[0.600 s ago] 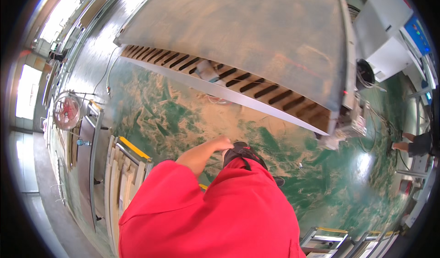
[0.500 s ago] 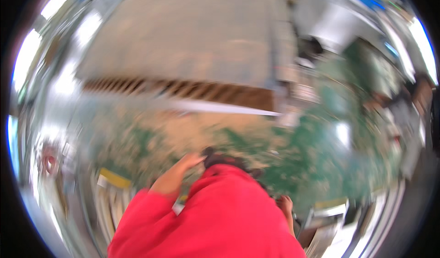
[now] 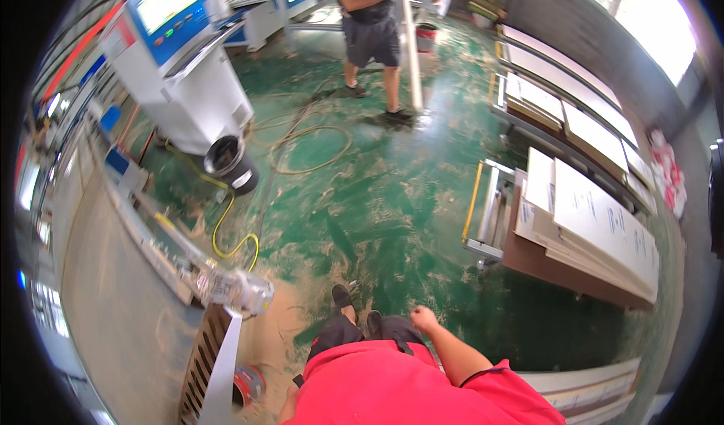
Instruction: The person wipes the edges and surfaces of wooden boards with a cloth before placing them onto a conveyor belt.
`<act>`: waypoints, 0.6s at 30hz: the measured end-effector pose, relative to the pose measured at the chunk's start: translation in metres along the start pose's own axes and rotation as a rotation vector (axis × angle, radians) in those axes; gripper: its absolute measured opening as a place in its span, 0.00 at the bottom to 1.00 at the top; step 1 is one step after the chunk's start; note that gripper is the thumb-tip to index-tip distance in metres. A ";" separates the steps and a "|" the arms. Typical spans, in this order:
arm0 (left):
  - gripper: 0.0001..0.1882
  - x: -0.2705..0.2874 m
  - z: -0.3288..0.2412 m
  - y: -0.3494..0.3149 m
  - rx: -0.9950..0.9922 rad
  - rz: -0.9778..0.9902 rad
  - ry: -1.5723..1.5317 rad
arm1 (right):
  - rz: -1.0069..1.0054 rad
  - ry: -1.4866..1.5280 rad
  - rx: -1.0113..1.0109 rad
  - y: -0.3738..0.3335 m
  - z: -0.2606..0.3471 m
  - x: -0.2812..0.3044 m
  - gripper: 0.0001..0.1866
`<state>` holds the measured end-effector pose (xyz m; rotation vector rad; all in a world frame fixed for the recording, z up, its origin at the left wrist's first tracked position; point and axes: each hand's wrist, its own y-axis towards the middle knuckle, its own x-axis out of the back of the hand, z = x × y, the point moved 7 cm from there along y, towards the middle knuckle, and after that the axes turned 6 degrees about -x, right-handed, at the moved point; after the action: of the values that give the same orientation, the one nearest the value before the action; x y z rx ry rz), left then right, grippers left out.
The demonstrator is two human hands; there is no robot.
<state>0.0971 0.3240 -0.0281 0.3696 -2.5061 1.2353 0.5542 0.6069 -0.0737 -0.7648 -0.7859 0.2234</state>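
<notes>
My right hand (image 3: 424,319) is held forward of my red shirt, over the green floor, its fingers curled closed with nothing showing in them. Low at my left side, only a small part of my left hand (image 3: 289,405) shows beside the shirt; its fingers are hidden. Nearest to that hand stands a red bucket (image 3: 249,386), next to the slotted edge of a large flat machine table (image 3: 124,297). My two dark shoes are on the dusty floor, the left one ahead.
Ahead, a person (image 3: 371,33) with a dark glove holds a long pale strip (image 3: 411,55) upright. Left are a control cabinet (image 3: 188,97), a black bin (image 3: 232,165), and a yellow hose (image 3: 234,236) on the floor. Racks with boards (image 3: 596,214) line the right.
My view has swung to the right: the machine table that was ahead is now at my left. The racks and the other person are now in view. My right hand has come forward.
</notes>
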 end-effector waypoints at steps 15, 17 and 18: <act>0.23 0.022 -0.239 0.203 -0.310 0.251 0.505 | -0.118 0.646 -0.381 0.009 -0.040 0.034 0.12; 0.23 0.028 -0.314 0.204 -0.383 0.245 0.616 | -0.104 0.652 -0.346 0.029 -0.007 0.040 0.11; 0.23 0.032 -0.319 0.223 -0.408 0.227 0.632 | -0.079 0.637 -0.331 0.040 0.009 0.040 0.11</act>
<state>0.0408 0.7091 0.0077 -0.3617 -2.1830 0.7168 0.5791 0.6582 -0.0750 -1.0412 -0.2437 -0.2249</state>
